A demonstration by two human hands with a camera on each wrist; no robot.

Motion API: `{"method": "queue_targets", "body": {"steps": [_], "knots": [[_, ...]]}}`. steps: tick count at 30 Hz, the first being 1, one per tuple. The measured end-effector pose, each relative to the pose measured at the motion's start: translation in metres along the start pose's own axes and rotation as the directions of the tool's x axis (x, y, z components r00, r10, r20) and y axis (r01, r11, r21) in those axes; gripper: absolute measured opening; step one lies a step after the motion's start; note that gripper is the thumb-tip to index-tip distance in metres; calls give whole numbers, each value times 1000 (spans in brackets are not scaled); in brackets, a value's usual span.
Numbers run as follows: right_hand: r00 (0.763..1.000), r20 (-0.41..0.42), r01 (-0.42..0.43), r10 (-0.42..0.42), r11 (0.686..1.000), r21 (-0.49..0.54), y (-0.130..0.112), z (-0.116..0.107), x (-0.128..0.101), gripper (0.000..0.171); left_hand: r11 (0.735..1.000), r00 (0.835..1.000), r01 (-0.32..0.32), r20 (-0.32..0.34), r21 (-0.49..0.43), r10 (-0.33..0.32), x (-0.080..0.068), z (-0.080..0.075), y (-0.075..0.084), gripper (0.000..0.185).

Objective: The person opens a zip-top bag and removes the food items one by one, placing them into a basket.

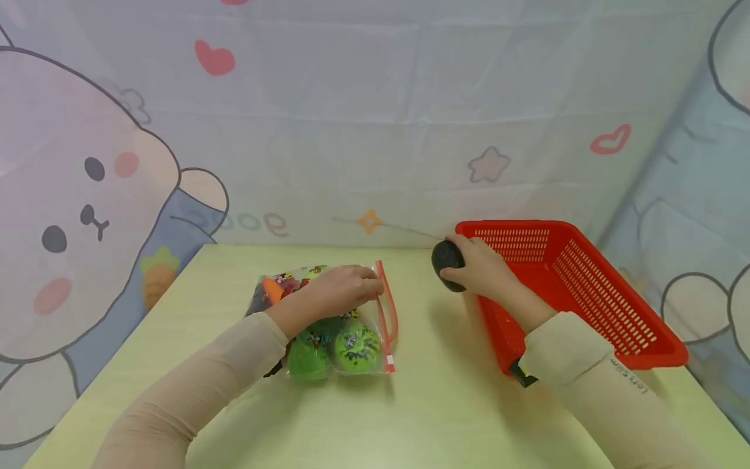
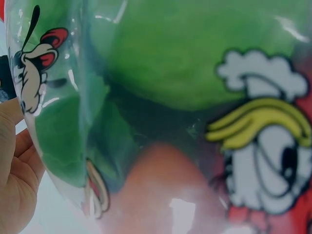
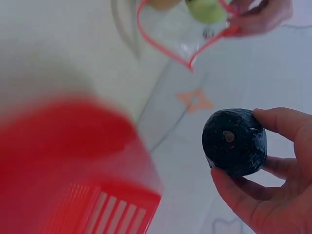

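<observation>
Dark fruit's (image 3: 234,141) stem end, right-wrist view only

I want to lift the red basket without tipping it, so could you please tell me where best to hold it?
Probably by the long rim of the red basket, from its open right side. The rim forms a firm lip above slotted walls, and the right hand with the dark round fruit crowds the near left corner.
</observation>
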State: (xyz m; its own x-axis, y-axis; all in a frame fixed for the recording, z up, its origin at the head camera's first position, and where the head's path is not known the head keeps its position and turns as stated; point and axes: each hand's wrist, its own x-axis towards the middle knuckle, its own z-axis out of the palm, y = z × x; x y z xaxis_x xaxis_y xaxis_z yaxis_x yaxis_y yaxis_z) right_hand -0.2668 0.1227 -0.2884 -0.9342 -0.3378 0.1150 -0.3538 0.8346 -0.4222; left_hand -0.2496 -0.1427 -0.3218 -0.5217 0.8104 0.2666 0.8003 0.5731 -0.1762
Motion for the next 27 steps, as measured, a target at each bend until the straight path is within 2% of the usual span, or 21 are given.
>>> {"method": "queue_targets", "body": {"steps": [7, 14, 18, 22, 27], "knots": [[998, 25, -63, 63, 998, -19, 41, -20, 21, 60, 999, 1000, 16, 8, -31, -16, -2, 0, -2, 12], [989, 87, -120, 121, 993, -16, 66, -17, 34, 62, 998, 998, 53, 32, -15, -52, -14, -1, -2, 12], [980, 135, -137, 143, 989, -57, 75, -13, 42, 62, 998, 998, 66, 25, -23, -66, -18, 0, -3, 12], [971, 197, -115, 132, 989, -97, 76, -10, 50, 63, 997, 997, 79, 26, -25, -79, -23, 0, -5, 13], [958, 275, -55, 77, 995, -87, 77, -7, 60, 59, 996, 996, 90, 30, -24, -89, -25, 0, -7, 12]]}}
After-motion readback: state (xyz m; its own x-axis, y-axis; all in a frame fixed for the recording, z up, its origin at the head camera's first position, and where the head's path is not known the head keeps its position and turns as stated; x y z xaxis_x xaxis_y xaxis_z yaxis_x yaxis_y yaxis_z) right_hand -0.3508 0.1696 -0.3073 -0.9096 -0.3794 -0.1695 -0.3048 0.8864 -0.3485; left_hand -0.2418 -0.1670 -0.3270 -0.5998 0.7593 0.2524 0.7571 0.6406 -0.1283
